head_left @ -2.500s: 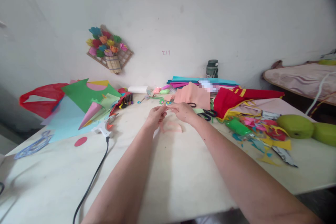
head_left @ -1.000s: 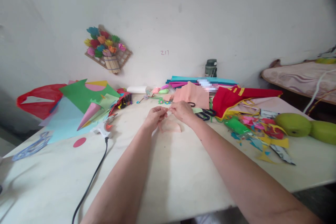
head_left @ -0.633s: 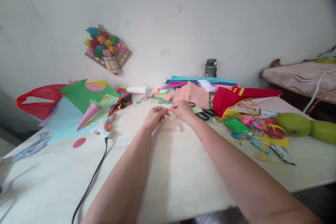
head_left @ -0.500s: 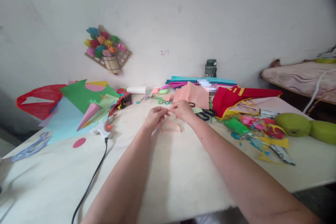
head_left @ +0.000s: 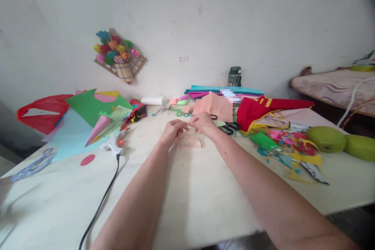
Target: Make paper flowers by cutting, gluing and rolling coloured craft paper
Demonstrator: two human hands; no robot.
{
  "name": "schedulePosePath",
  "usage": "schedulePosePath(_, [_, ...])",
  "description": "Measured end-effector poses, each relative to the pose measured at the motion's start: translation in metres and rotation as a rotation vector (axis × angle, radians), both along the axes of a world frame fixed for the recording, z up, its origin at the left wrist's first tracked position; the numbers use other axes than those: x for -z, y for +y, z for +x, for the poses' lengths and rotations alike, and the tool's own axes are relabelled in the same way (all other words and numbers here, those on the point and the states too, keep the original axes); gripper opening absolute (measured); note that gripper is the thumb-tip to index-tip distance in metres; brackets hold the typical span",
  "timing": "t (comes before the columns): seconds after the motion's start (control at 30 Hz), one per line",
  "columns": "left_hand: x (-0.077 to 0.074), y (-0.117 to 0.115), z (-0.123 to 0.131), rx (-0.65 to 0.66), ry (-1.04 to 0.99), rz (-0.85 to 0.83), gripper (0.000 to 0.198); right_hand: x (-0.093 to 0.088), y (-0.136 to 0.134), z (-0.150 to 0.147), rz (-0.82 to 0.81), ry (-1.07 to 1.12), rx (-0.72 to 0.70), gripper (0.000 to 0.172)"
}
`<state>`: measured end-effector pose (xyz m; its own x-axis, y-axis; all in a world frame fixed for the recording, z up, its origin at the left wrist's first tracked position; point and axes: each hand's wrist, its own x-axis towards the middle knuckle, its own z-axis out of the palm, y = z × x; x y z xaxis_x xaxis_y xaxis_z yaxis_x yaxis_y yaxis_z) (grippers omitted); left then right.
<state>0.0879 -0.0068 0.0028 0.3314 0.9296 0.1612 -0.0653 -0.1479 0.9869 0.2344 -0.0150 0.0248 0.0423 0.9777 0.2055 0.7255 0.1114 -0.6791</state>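
Observation:
My left hand (head_left: 172,132) and my right hand (head_left: 204,122) meet above the middle of the table, fingertips almost touching. Each is closed in a pinch on a small bit of peach paper (head_left: 189,123), mostly covered by the fingers. Just below the hands, a pale peach paper piece (head_left: 191,142) lies on the white table. A larger sheet of peach crepe paper (head_left: 215,106) stands behind my right hand. Dark-handled scissors (head_left: 230,128) are right of that hand, beside a small pale green paper piece (head_left: 219,124).
A white glue gun (head_left: 114,146) with a black cord lies at left, near a red paper circle (head_left: 88,159), a pink cone (head_left: 99,129) and a green sheet (head_left: 88,107). Paper scraps (head_left: 293,148), green fruit-like objects (head_left: 326,139) and red cloth (head_left: 254,111) are at right. A bottle (head_left: 234,76) stands behind.
Almost nothing differs. Both hands keep their pinch in the same place, with only slight finger movement; the view has shifted a little.

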Motion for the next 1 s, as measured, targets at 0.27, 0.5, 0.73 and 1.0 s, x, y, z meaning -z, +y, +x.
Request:
schedulePosePath(0.27, [0.004,0.002,0.003,-0.105,0.022,0.025,0.033,-0.006,-0.008,-0.008,-0.004,-0.053,0.052,0.017])
schedulePosePath(0.5, [0.002,0.002,0.002,-0.152,0.014,0.002,0.03,-0.007,-0.014,-0.009,0.11,-0.134,0.057,0.016])
schedulePosePath(0.73, [0.003,0.003,0.0,-0.149,0.041,0.078,0.03,0.0,-0.006,-0.003,0.129,-0.178,-0.132,0.021])
schedulePosePath(1.0, [0.003,0.004,-0.001,-0.133,0.069,0.052,0.033,-0.003,-0.006,-0.003,0.169,-0.214,-0.131,0.022])
